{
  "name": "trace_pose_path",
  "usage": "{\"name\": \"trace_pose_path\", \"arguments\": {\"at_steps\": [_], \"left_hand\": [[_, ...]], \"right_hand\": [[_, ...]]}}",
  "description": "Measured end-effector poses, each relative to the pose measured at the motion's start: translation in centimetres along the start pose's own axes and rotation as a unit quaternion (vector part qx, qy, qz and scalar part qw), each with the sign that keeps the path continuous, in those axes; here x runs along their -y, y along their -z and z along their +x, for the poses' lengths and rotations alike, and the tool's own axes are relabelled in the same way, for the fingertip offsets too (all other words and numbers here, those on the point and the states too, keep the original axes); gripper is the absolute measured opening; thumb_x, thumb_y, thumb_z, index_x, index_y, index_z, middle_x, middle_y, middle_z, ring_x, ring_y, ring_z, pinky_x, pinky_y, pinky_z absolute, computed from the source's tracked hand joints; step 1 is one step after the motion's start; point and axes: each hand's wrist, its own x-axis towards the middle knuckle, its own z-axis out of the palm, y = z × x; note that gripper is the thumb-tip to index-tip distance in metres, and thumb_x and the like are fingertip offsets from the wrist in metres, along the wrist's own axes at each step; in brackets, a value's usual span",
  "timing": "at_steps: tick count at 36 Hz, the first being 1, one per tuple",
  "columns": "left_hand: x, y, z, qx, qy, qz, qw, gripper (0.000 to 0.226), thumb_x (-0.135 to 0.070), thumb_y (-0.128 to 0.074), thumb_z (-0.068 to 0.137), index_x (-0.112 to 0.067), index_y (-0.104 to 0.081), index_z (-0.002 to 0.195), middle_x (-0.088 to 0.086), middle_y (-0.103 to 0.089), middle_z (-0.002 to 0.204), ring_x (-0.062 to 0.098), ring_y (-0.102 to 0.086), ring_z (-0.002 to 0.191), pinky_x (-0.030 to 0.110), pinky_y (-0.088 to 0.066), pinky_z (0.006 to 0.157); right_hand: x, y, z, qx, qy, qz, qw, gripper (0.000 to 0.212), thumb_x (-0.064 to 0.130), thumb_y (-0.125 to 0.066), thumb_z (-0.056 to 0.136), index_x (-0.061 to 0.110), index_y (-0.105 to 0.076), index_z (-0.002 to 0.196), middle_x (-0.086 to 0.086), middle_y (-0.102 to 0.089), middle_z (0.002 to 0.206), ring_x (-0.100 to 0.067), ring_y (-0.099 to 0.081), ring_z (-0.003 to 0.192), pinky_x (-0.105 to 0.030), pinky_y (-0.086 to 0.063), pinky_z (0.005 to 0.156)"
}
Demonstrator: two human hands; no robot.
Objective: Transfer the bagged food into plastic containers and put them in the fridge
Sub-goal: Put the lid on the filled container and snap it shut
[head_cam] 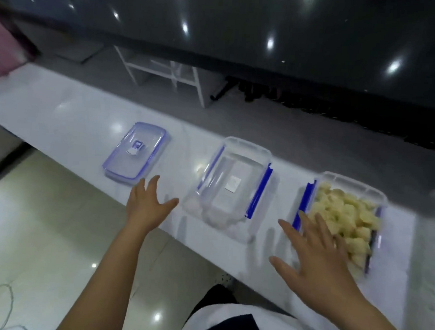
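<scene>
Reaching in, right hand (317, 254) fingers spread over the full tub (343, 217); left hand (145, 204) wide, empty. Rigid, probably weighty, slick plastic: grip both long sides.

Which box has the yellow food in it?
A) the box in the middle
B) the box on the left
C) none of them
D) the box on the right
D: the container on the right is full of pale yellow food pieces, with the right hand over its near end, while the middle container shows no yellow pieces and the leftmost item is just a lid.
</scene>
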Motion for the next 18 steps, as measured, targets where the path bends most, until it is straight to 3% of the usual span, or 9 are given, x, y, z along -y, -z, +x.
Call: {"name": "trace_pose_path", "arguments": {"at_steps": [5, 12, 18], "left_hand": [[4.0, 2.8, 8.8, -0.024, 0.022, 0.049, 0.998, 0.104, -0.066, -0.073, 0.077, -0.029, -0.02, 0.159, 0.014, -0.008, 0.168, 0.037, -0.007, 0.154, 0.054, -0.015, 0.121], [6.6, 4.2, 15.2, 0.038, 0.031, 0.093, 0.994, 0.132, -0.087, -0.07, 0.056, -0.045, 0.006, 0.156, 0.007, 0.015, 0.168, 0.039, 0.005, 0.153, 0.059, -0.008, 0.119], [7.6, 4.3, 16.4, 0.026, 0.002, 0.101, 0.995, 0.13, -0.085, -0.07, 0.052, -0.049, 0.003, 0.154, 0.002, 0.008, 0.167, 0.041, -0.013, 0.149, 0.06, -0.021, 0.113]], "right_hand": [[4.9, 0.4, 2.4, -0.025, -0.068, -0.049, 0.996, 0.077, 0.081, -0.019, 0.086, 0.049, 0.001, 0.153, 0.01, 0.021, 0.165, -0.022, 0.027, 0.149, -0.062, 0.001, 0.117], [9.2, -0.1, 2.9, -0.051, -0.107, -0.057, 0.991, 0.081, 0.082, -0.009, 0.078, 0.051, -0.003, 0.152, 0.009, 0.012, 0.167, -0.023, 0.016, 0.153, -0.058, -0.005, 0.12], [11.8, -1.7, 3.2, -0.048, -0.097, -0.05, 0.993, 0.08, 0.082, -0.009, 0.079, 0.052, -0.001, 0.153, 0.01, 0.011, 0.167, -0.02, 0.019, 0.152, -0.056, -0.002, 0.121]]}}
